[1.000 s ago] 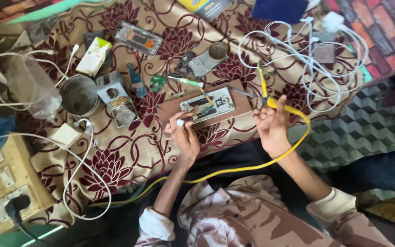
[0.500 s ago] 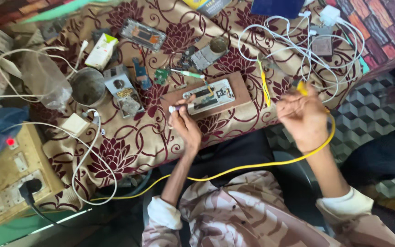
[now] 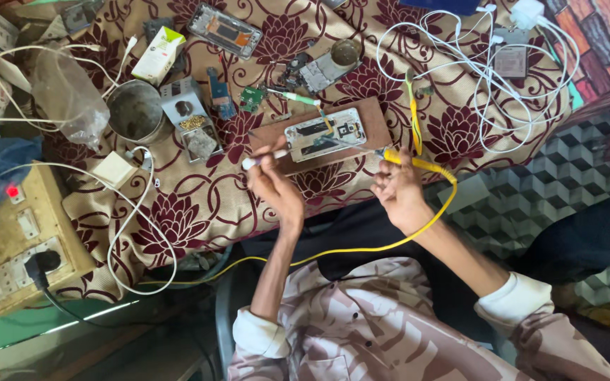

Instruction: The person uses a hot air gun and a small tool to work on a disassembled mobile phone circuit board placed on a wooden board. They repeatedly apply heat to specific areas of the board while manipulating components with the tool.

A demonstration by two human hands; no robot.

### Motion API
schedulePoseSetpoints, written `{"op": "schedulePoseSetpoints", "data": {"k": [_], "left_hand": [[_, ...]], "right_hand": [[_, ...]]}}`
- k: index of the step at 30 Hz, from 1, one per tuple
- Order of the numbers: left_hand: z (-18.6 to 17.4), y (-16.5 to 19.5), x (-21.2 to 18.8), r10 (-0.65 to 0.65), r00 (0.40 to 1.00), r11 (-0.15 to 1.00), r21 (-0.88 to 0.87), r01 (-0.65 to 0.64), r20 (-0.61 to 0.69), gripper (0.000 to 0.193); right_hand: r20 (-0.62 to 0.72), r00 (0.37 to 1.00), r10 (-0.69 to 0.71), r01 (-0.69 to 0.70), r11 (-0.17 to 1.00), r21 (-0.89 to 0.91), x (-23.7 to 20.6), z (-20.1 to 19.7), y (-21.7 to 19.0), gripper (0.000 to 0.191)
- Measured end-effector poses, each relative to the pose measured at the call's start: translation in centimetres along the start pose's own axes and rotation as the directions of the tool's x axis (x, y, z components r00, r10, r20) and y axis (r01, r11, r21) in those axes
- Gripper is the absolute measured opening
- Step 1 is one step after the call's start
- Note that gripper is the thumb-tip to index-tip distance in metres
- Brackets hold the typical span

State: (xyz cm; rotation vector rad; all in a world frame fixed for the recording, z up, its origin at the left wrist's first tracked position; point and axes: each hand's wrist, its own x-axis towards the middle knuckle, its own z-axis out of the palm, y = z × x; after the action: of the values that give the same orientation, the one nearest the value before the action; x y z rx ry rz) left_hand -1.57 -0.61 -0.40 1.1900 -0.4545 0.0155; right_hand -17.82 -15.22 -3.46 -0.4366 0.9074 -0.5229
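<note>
The opened phone (image 3: pixel 325 134) lies on a wooden board (image 3: pixel 375 130) just beyond your hands; thin and fragile, so steady it by its edges; your left hand (image 3: pixel 274 187) pinches a slim tool (image 3: pixel 262 159); your right hand (image 3: pixel 398 190) grips the yellow-corded soldering iron (image 3: pixel 392 156).

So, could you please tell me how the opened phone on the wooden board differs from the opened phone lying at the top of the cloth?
The phone on the board rests on a wooden board, between both hands; the top phone lies straight on the floral cloth, away from them. The first has a pale silver frame, the second a darker one. Both lie flat with their insides showing.
</note>
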Motion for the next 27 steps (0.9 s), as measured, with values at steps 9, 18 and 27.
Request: {"op": "schedulePoseSetpoints", "data": {"k": [9,18,27], "left_hand": [[2.8,0.2,-1.4,0.173,0.981,0.859,0.473,-0.196,0.091,0.024],[1.9,-1.0,-1.2,0.222,0.966,0.789,0.558,-0.256,0.128,0.019],[1.0,-2.7,-0.1,0.331,0.918,0.767,0.505,-0.396,0.217,0.015]], "right_hand": [[0.018,0.95,-0.312,0.313,0.949,-0.038,0.9,-0.3,-1.2,0.034],[-0.095,0.977,-0.191,0.195,0.98,0.028,0.5,1.3,-1.0,0.044],[-0.113,0.706,-0.699,0.707,0.705,0.054,1.3,2.1,-0.6,0.031]]}}
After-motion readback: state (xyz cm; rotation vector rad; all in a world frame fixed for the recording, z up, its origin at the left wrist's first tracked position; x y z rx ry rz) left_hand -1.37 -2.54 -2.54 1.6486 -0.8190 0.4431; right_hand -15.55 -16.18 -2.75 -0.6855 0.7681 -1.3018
